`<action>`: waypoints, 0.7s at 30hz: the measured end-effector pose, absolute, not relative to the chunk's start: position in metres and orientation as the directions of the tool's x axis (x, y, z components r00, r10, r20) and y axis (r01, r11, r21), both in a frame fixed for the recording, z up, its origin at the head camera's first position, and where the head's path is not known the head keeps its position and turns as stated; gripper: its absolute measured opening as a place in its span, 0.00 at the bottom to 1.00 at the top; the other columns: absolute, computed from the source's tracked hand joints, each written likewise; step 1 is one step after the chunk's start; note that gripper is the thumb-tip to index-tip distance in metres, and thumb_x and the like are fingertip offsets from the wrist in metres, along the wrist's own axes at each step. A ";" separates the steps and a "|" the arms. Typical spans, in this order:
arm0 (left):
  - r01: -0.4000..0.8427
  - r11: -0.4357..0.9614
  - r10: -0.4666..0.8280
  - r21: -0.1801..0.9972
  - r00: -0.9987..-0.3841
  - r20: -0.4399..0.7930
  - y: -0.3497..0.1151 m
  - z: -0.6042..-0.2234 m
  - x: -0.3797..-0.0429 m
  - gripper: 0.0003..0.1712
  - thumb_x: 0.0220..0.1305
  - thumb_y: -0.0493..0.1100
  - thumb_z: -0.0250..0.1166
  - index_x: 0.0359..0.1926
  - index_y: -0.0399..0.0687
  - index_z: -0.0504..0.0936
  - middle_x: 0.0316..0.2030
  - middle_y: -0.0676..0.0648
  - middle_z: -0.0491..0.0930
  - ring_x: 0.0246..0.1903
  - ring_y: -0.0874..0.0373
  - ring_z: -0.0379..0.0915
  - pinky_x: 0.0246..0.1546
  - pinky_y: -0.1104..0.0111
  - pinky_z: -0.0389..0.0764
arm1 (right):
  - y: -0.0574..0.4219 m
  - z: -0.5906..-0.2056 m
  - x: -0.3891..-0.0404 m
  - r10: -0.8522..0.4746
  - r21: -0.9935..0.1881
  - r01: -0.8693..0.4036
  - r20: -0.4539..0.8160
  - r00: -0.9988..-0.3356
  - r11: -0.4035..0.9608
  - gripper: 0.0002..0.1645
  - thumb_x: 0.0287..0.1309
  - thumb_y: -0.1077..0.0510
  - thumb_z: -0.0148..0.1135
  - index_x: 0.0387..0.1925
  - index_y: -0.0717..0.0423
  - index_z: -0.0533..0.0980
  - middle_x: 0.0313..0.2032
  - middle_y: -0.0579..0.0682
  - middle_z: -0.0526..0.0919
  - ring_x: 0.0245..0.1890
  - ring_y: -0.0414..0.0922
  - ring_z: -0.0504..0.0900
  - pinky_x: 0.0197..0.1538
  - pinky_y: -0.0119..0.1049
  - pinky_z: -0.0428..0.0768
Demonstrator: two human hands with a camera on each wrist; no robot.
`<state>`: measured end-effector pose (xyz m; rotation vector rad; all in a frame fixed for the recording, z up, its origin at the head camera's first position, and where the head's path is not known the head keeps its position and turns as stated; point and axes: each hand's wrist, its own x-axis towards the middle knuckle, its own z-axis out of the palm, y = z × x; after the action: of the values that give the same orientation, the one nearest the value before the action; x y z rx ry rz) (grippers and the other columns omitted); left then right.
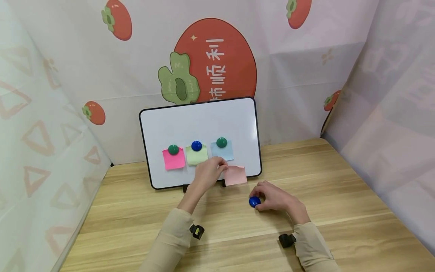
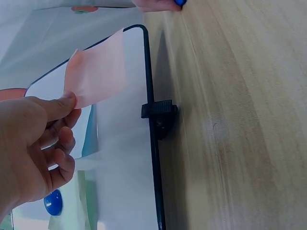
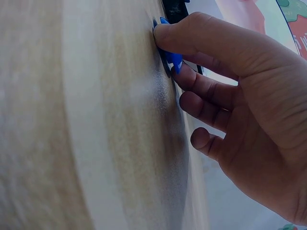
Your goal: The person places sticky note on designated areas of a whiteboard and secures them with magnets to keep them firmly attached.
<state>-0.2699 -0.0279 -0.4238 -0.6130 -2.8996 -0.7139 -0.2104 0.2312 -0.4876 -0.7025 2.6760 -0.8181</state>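
Note:
My left hand (image 1: 208, 173) pinches a pale pink sticky note (image 1: 236, 175) by its edge, in front of the lower right of a whiteboard (image 1: 190, 121). In the left wrist view the note (image 2: 98, 74) hangs from thumb and forefinger. Down on the table my right hand (image 1: 273, 197) grips a round blue magnet (image 1: 254, 201) between thumb and fingers. Three notes are on the board: a hot pink note (image 1: 174, 160) under a green magnet (image 1: 173, 149), a light green note (image 1: 197, 156) under a blue magnet (image 1: 196, 146), and a light blue note (image 1: 222, 152) under another green magnet (image 1: 221, 142).
The whiteboard leans back on black feet (image 2: 160, 111) on the wooden table (image 1: 231, 238). Behind it hangs a white cloth (image 1: 292, 94) printed with persimmons, and more cloth stands at both sides. Each sleeve carries a small black camera (image 1: 287, 240).

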 end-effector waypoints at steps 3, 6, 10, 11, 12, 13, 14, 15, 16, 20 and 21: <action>0.409 0.806 0.360 0.429 -0.913 0.195 -0.023 -0.420 -0.274 0.08 0.69 0.53 0.63 0.38 0.58 0.86 0.34 0.59 0.85 0.24 0.64 0.71 0.21 0.70 0.68 | 0.232 -0.488 -0.211 -0.515 -0.583 -0.367 -0.105 -0.851 0.725 0.19 0.49 0.52 0.75 0.44 0.46 0.82 0.41 0.41 0.77 0.42 0.41 0.70 0.46 0.37 0.73; 0.415 0.801 0.362 0.432 -0.910 0.203 -0.019 -0.417 -0.278 0.09 0.68 0.53 0.63 0.38 0.58 0.86 0.34 0.59 0.86 0.23 0.63 0.72 0.20 0.69 0.68 | 0.232 -0.487 -0.211 -0.515 -0.586 -0.365 -0.105 -0.851 0.723 0.19 0.49 0.52 0.75 0.44 0.46 0.82 0.41 0.42 0.77 0.42 0.41 0.70 0.46 0.37 0.73; 0.424 0.796 0.366 0.432 -0.906 0.214 -0.015 -0.418 -0.284 0.09 0.68 0.53 0.63 0.39 0.58 0.87 0.35 0.59 0.86 0.23 0.63 0.72 0.22 0.69 0.68 | 0.232 -0.487 -0.210 -0.507 -0.587 -0.356 -0.108 -0.855 0.727 0.18 0.49 0.52 0.75 0.44 0.46 0.82 0.41 0.41 0.77 0.42 0.41 0.70 0.47 0.37 0.73; 0.423 0.798 0.365 0.430 -0.906 0.213 -0.015 -0.418 -0.286 0.09 0.68 0.53 0.63 0.39 0.59 0.87 0.35 0.59 0.86 0.23 0.63 0.72 0.22 0.69 0.69 | 0.233 -0.488 -0.210 -0.505 -0.586 -0.355 -0.108 -0.857 0.728 0.19 0.49 0.51 0.75 0.44 0.45 0.82 0.41 0.41 0.77 0.43 0.41 0.70 0.47 0.36 0.73; 0.422 0.799 0.365 0.428 -0.907 0.212 -0.015 -0.419 -0.287 0.09 0.68 0.53 0.63 0.38 0.59 0.87 0.35 0.59 0.86 0.23 0.63 0.72 0.22 0.69 0.69 | 0.233 -0.488 -0.210 -0.504 -0.586 -0.354 -0.109 -0.857 0.729 0.19 0.49 0.51 0.75 0.44 0.45 0.82 0.41 0.41 0.77 0.43 0.40 0.70 0.47 0.36 0.73; 0.421 0.801 0.365 0.424 -0.907 0.210 -0.014 -0.419 -0.288 0.09 0.68 0.53 0.63 0.38 0.59 0.87 0.35 0.59 0.86 0.23 0.64 0.72 0.22 0.69 0.69 | 0.233 -0.489 -0.211 -0.506 -0.587 -0.357 -0.107 -0.856 0.727 0.19 0.49 0.51 0.75 0.44 0.45 0.82 0.41 0.41 0.77 0.43 0.40 0.70 0.47 0.36 0.73; 0.419 0.805 0.365 0.420 -0.908 0.206 -0.014 -0.419 -0.289 0.08 0.68 0.53 0.63 0.38 0.60 0.87 0.35 0.59 0.86 0.24 0.64 0.72 0.23 0.69 0.69 | 0.233 -0.489 -0.211 -0.509 -0.587 -0.359 -0.106 -0.854 0.725 0.19 0.49 0.51 0.75 0.45 0.45 0.82 0.41 0.41 0.77 0.43 0.40 0.70 0.47 0.36 0.73; 0.420 0.808 0.366 0.414 -0.907 0.207 -0.013 -0.418 -0.290 0.08 0.68 0.53 0.64 0.38 0.60 0.87 0.35 0.59 0.87 0.24 0.64 0.73 0.23 0.69 0.70 | 0.233 -0.490 -0.211 -0.511 -0.587 -0.361 -0.105 -0.853 0.724 0.19 0.49 0.51 0.75 0.45 0.45 0.82 0.41 0.41 0.76 0.43 0.40 0.70 0.47 0.36 0.73; 0.422 0.811 0.368 0.405 -0.906 0.208 -0.012 -0.418 -0.292 0.08 0.68 0.53 0.64 0.38 0.60 0.87 0.35 0.59 0.87 0.24 0.65 0.73 0.23 0.69 0.70 | 0.233 -0.490 -0.211 -0.512 -0.588 -0.362 -0.105 -0.852 0.723 0.19 0.49 0.51 0.75 0.45 0.45 0.82 0.41 0.41 0.76 0.43 0.40 0.70 0.47 0.36 0.73; 0.446 0.814 0.384 0.371 -0.894 0.233 -0.006 -0.413 -0.295 0.08 0.67 0.53 0.64 0.38 0.59 0.87 0.35 0.59 0.87 0.26 0.65 0.75 0.25 0.69 0.72 | 0.233 -0.489 -0.211 -0.513 -0.597 -0.361 -0.099 -0.853 0.716 0.19 0.49 0.52 0.75 0.45 0.46 0.82 0.41 0.41 0.77 0.43 0.41 0.70 0.47 0.37 0.73; 0.454 0.813 0.388 0.364 -0.889 0.242 -0.004 -0.411 -0.296 0.08 0.67 0.53 0.64 0.38 0.59 0.87 0.35 0.59 0.87 0.27 0.65 0.76 0.24 0.69 0.72 | 0.233 -0.489 -0.211 -0.511 -0.597 -0.360 -0.100 -0.854 0.717 0.19 0.49 0.51 0.75 0.45 0.46 0.82 0.41 0.41 0.77 0.43 0.41 0.70 0.47 0.36 0.73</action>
<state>-0.2961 -0.0045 -0.4111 -0.6644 -2.8415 -0.6286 -0.2105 0.2331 -0.4894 -0.6895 2.6663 -0.8476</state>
